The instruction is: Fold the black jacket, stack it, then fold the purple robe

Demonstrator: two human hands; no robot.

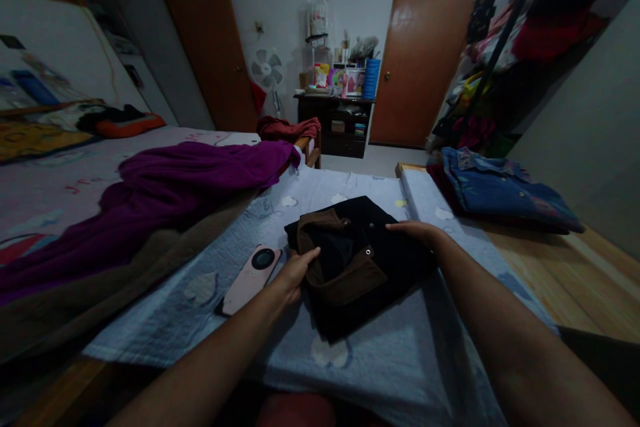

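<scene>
Cloth (pixel 333 352) with a cloud pattern carries one folded black garment (pixel 403 260) with a brown collar (pixel 345 288), and one pink-backed phone (pixel 246 285) lying apart from it, on the left. Two hands are at the garment: the left hand (pixel 296 272) pinches the collar's left side, thumb on top; the right hand (pixel 419 233) lies on the right edge, and whether it grips cannot be told. Three small round fasteners show. Farther off stand two brown doors (pixel 430 47) and one fan (pixel 268 70).

The left hand's other fingers are mostly hidden beneath the fabric. At right, one denim garment (pixel 500 187) tops a pile whose lower layers cannot be counted. Hanging clothes (pixel 555 33) blur into shadow; the bed (pixel 95 163) is cut off at left.
</scene>
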